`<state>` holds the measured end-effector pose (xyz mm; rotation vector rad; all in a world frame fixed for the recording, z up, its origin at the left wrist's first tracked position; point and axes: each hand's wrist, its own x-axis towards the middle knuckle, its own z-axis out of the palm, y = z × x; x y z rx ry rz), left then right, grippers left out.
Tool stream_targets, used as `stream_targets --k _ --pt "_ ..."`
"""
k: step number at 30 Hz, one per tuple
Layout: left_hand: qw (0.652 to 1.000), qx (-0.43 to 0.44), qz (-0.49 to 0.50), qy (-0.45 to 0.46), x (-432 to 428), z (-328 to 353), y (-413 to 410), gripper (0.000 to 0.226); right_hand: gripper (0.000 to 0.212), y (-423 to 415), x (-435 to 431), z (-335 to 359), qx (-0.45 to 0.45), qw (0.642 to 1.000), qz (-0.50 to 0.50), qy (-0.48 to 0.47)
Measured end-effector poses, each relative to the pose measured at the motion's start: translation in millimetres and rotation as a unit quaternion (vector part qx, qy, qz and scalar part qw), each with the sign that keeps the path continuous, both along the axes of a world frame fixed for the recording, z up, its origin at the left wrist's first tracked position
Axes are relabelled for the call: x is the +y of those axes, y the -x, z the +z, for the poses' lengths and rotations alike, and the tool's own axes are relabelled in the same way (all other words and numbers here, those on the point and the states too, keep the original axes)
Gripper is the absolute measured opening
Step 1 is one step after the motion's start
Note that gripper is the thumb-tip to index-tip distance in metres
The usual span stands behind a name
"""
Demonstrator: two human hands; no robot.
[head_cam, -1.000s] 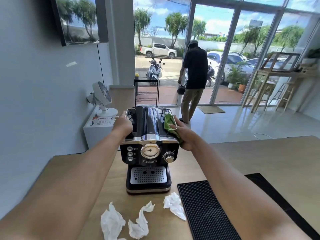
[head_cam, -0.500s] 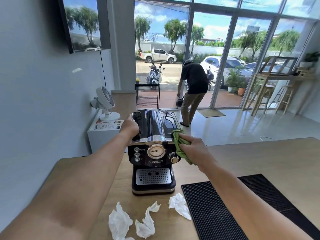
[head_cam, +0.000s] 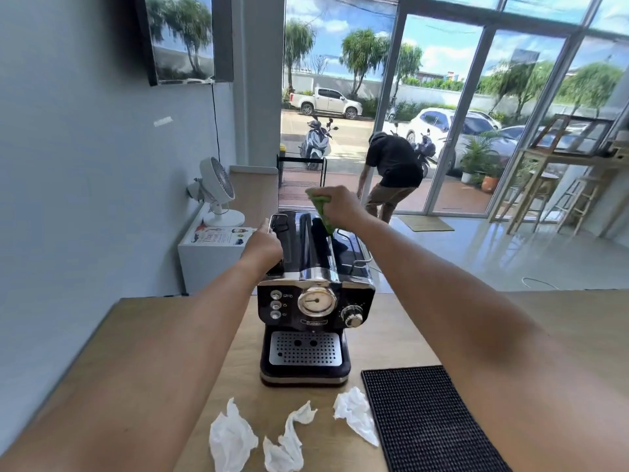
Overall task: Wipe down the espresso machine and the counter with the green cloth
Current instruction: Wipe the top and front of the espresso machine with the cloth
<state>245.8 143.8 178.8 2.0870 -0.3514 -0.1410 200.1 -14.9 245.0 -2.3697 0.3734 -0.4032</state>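
A black and chrome espresso machine (head_cam: 315, 301) stands on the wooden counter (head_cam: 561, 321), its gauge and knobs facing me. My left hand (head_cam: 263, 247) grips the machine's top left edge. My right hand (head_cam: 340, 206) is raised over the rear of the machine's top and holds the bunched green cloth (head_cam: 321, 211). The cloth's lower end hangs down onto the dark top panel.
Three crumpled white tissues (head_cam: 233, 437) lie on the counter in front of the machine. A black rubber bar mat (head_cam: 425, 420) sits to the right. A white fan (head_cam: 218, 192) stands on a low cabinet behind. A person bends down at the glass door.
My right hand has lifted the cloth from the machine's right side up to the rear of its top. My left hand keeps its grip. The person at the door has bent over.
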Motion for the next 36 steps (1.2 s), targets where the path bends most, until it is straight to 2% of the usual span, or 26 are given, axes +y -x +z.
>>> stream_targets --k 3,8,12,16,22,25,28,33,36 --pt "1.0 -0.001 0.008 0.026 -1 -2 0 0.052 0.043 -19 2 -25 0.077 0.996 0.032 0.015" --pt "1.0 -0.005 0.014 0.014 -1 -1 -1 0.052 0.045 -1 18 -27 0.112 0.993 0.021 0.037" --pt "1.0 -0.014 0.017 0.003 -1 1 3 0.052 0.052 31 45 -31 0.148 0.98 0.033 0.125" --pt "1.0 -0.015 0.012 0.013 1 5 8 0.053 0.051 66 67 -41 0.126 0.983 0.03 0.134" --pt "1.0 -0.012 -0.008 0.025 3 8 12 0.054 0.046 113 68 -64 0.041 0.986 0.087 0.139" --pt "0.999 -0.008 -0.013 0.029 4 6 9 0.055 0.047 130 61 -74 -0.022 0.984 0.143 0.107" --pt "1.0 -0.001 -0.011 0.019 4 6 11 0.055 0.048 153 51 -68 -0.045 0.978 0.194 0.063" --pt "0.999 0.017 -0.022 0.022 4 5 5 0.057 0.038 173 16 -25 -0.05 0.981 0.16 -0.1" --pt "0.999 0.022 -0.016 0.02 4 7 -2 0.05 0.028 158 -15 -2 -0.041 0.958 0.12 -0.259"
